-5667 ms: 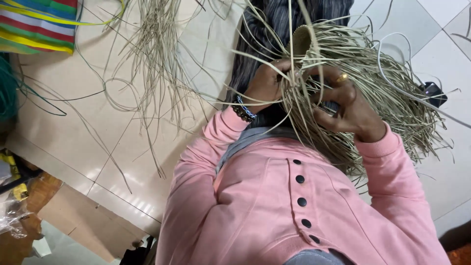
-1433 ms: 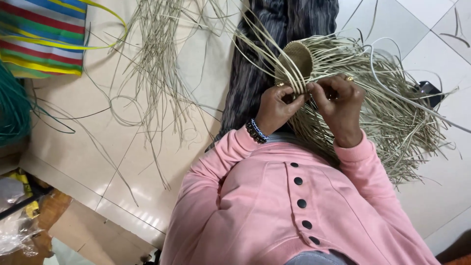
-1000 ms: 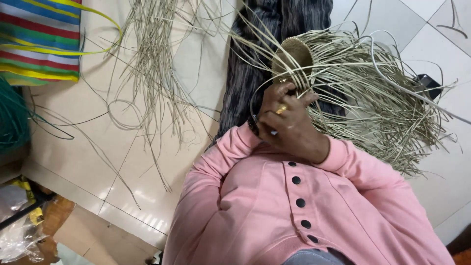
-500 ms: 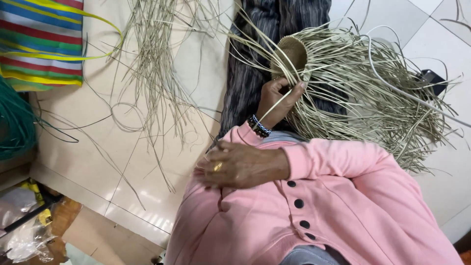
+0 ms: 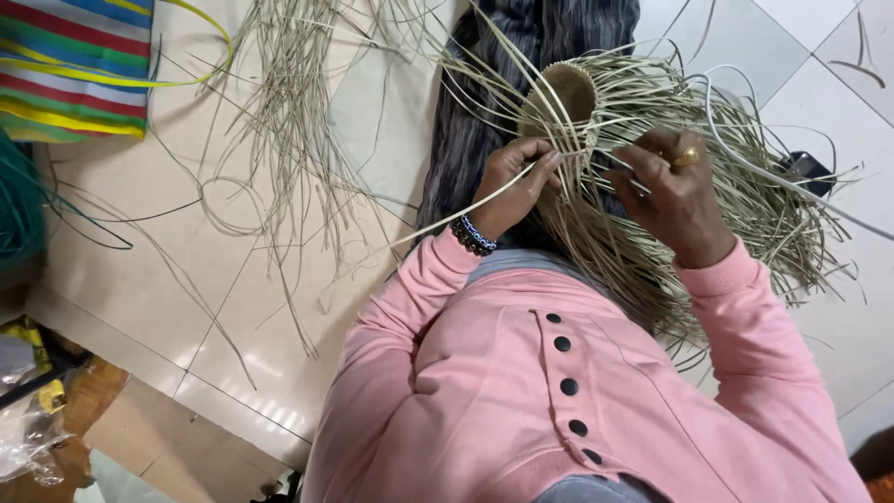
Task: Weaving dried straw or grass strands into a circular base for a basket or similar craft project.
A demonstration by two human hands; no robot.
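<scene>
**Weaving a Basket on My Lap**

The basket (image 5: 577, 102) sits on my lap with long straws (image 5: 745, 186) sticking out all around. My left hand (image 5: 512, 182) pinches one straw (image 5: 447, 219) by its rim. My right hand (image 5: 675, 191) pinches more straws beside it.

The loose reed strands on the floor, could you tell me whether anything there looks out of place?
Loose strands lie scattered across the tiled floor, left of the half-woven basket. That looks like ordinary weaving clutter; nothing seems damaged or spilled.
</scene>
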